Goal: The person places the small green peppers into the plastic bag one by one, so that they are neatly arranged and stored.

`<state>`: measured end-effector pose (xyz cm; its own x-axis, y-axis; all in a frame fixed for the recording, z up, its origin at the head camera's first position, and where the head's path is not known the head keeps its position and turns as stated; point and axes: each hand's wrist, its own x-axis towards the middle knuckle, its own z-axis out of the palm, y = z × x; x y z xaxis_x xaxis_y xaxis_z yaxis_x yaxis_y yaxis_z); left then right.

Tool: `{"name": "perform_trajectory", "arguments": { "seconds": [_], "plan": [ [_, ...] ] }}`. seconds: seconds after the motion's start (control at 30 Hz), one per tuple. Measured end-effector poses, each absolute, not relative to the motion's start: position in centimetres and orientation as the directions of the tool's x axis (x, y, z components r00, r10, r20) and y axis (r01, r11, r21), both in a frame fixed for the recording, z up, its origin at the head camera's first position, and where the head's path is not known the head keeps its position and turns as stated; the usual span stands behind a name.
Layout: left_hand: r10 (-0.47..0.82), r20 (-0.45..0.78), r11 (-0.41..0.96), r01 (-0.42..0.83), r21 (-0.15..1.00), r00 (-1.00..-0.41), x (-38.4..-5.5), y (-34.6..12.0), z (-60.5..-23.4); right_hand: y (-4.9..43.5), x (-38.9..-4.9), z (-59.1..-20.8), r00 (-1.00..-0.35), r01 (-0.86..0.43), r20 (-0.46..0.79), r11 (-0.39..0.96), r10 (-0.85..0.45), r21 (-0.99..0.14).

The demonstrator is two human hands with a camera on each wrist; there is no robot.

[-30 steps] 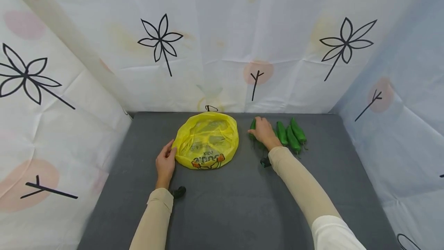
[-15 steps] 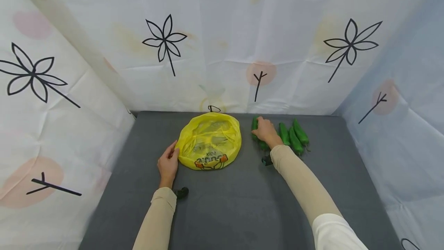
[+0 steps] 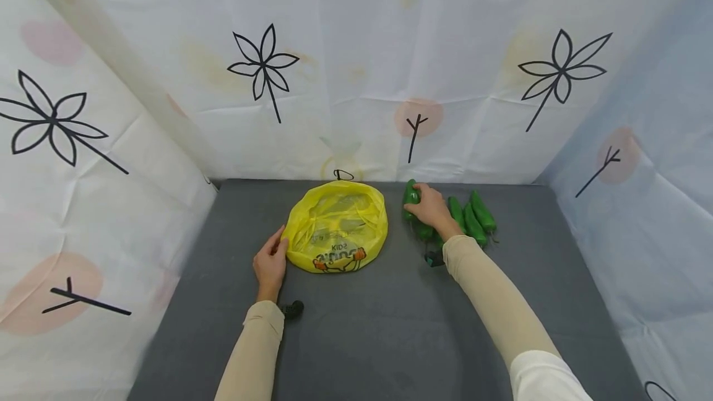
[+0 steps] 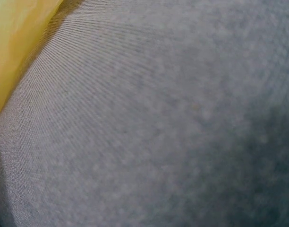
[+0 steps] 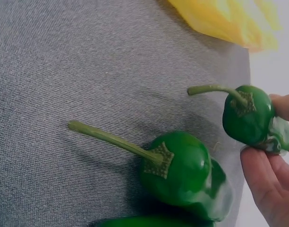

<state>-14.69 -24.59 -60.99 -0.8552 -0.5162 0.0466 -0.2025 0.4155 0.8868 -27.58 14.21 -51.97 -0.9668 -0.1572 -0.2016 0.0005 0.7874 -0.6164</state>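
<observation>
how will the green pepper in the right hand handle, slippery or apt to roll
Glossy skin suggests the green pepper may be slippery. It looks smooth and rounded, so it could roll if pushed. The thin stem might snap if tugged.

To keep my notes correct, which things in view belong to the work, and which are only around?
Likely work:
yellow bag, at left hand
pepper, held by right hand
probably other peppers

Only around:
grey table
printed cloth
</observation>
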Motion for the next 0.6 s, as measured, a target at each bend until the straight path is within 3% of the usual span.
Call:
{"name": "perform_trajectory", "arguments": {
  "seconds": [0.33, 0.6],
  "plan": [
    [-0.523, 0.065, 0.404, -0.18, 0.897, -0.85, -14.6, -24.6, -61.4, 14.4, -27.1, -50.8, -0.965, 0.027, -0.207, 0.72, -0.163, -0.693],
    [-0.558, 0.158, 0.328, -0.041, 0.944, -0.815, -14.7, -24.8, -61.8, 13.8, -26.6, -49.4, -0.963, 0.002, -0.184, 0.677, -0.197, -0.736]
  ]
}}
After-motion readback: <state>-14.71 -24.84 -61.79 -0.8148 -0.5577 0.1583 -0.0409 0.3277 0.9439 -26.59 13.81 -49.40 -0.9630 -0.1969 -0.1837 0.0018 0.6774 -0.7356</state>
